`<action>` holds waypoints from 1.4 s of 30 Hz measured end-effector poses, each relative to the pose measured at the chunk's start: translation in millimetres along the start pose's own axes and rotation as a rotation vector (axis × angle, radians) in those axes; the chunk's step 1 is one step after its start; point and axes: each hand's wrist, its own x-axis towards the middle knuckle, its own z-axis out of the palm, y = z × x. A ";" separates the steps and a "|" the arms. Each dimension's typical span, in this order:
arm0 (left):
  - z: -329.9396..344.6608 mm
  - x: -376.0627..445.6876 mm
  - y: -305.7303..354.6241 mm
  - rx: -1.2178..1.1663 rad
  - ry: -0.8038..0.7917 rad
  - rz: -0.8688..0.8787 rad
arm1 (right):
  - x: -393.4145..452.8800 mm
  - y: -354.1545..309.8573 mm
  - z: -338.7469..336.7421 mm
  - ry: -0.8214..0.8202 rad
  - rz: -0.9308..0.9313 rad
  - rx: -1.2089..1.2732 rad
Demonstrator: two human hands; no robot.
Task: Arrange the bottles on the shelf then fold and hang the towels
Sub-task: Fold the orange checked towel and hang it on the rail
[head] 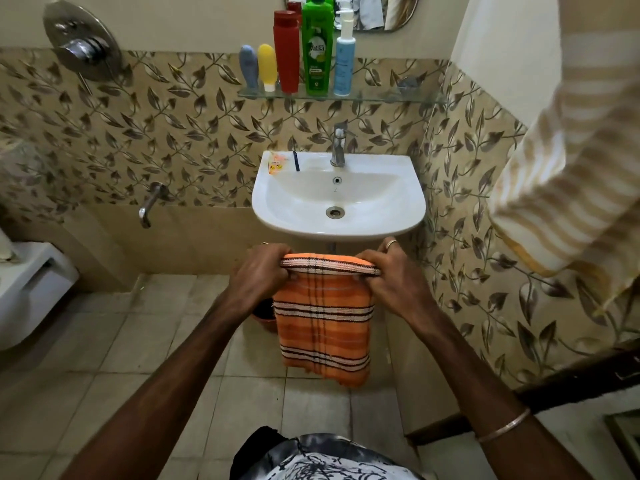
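Note:
An orange towel (323, 323) with black and white stripes hangs folded in front of me, below the sink. My left hand (258, 275) grips its top left corner and my right hand (398, 275) grips its top right corner. On the glass shelf (381, 95) stand several bottles in a row: a grey tube (249, 65), a yellow tube (267, 65), a red bottle (286, 51), a green bottle (316, 46) and a white and blue pump bottle (344, 51). A beige and white striped towel (568, 161) hangs at the upper right.
A white sink (277, 209) with a tap (338, 145) is fixed to the leaf-patterned wall. A toilet (27, 292) is at the left, a shower valve (81, 46) upper left, a wall spout (150, 202) below it. A brown pot (265, 315) sits on the tiled floor.

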 end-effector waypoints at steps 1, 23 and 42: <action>0.6 1.1 1.8 -0.044 0.071 0.016 | 0.8 2.1 -3.8 0.048 0.008 0.003; -68.5 158.4 142.1 -0.940 0.558 0.585 | 126.9 -19.9 -122.1 0.806 -0.139 0.566; -205.8 377.8 308.0 -1.254 0.379 1.276 | 308.9 -72.7 -286.1 1.131 -0.260 -0.083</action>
